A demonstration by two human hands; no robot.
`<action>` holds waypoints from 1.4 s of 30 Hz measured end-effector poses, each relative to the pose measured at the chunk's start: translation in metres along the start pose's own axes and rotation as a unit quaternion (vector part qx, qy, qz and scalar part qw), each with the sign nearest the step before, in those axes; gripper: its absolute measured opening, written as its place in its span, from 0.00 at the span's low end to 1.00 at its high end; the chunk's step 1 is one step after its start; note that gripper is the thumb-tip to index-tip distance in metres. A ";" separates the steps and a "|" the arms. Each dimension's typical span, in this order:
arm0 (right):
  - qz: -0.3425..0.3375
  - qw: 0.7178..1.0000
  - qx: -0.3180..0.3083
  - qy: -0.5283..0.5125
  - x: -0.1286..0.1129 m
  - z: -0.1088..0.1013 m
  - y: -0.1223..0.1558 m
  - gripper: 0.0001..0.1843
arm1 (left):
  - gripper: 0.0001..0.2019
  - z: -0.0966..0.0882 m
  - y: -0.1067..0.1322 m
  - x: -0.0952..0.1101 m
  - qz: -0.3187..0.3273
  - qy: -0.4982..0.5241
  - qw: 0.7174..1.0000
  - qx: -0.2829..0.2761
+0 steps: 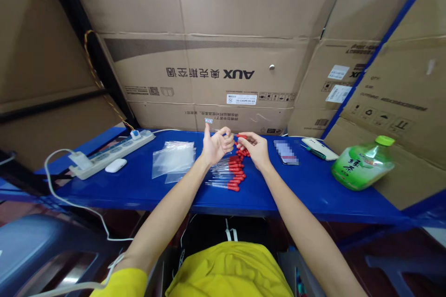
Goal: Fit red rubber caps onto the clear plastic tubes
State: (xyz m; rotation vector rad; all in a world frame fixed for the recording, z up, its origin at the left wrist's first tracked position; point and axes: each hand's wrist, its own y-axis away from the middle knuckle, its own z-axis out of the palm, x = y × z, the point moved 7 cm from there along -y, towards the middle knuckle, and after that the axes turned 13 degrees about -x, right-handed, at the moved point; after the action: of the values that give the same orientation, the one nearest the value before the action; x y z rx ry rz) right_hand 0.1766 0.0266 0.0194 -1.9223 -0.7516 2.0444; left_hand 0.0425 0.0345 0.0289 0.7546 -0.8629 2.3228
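Observation:
My right hand pinches the red rubber bulb of a dropper. My left hand is beside it, thumb raised and fingers curled around the dropper's clear tube, which shows faintly behind them. A small blue-and-white label is at the tip of the left thumb; whether it is stuck there I cannot tell. Under both hands lies a row of droppers with red bulbs to the right and thin clear tubes to the left. Several loose red bulbs are heaped beneath my right hand.
Clear plastic bags lie left of the droppers on the blue table. Further left are a white power strip and a white earbud case. A phone, a green-handled tool and a green tea bottle are on the right.

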 end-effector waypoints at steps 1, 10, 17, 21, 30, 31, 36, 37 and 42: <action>0.000 1.000 0.004 -0.001 0.000 0.000 0.000 0.20 | 0.35 0.001 0.000 -0.001 -0.003 -0.002 1.000 0.000; 0.023 0.999 -0.009 -0.022 0.004 0.001 -0.001 0.24 | 0.33 -0.014 -0.001 -0.002 0.018 0.014 0.999 0.037; 0.008 1.000 -0.011 -0.022 0.003 0.001 0.000 0.23 | 0.32 -0.015 0.000 -0.001 0.011 0.010 0.999 0.043; 0.004 1.000 -0.007 -0.011 0.002 0.000 0.000 0.22 | 0.31 -0.015 0.001 -0.002 0.001 0.018 0.998 0.055; 0.001 1.000 -0.004 0.000 0.003 0.000 0.002 0.21 | 0.30 -0.015 0.001 -0.006 -0.003 0.003 0.999 0.032; 0.001 1.000 -0.004 -0.002 0.003 0.000 0.002 0.21 | 0.30 -0.015 0.001 -0.006 -0.003 0.000 1.000 0.027; 0.004 1.000 -0.003 0.000 0.004 0.001 0.001 0.21 | 0.30 -0.017 0.001 -0.008 -0.005 0.013 0.999 0.036; 0.005 1.000 -0.003 0.000 0.004 0.001 0.001 0.21 | 0.30 -0.018 0.001 -0.008 -0.005 0.018 0.999 0.040; 0.004 1.000 -0.007 0.003 0.005 0.002 0.001 0.22 | 0.31 -0.017 0.001 -0.008 -0.006 0.028 0.999 0.040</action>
State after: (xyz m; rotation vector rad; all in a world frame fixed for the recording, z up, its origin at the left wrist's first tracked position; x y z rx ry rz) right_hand 0.1746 0.0281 0.0149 -1.9398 -0.7601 2.0432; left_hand 0.0424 0.0435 0.0125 0.7228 -0.7426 2.3677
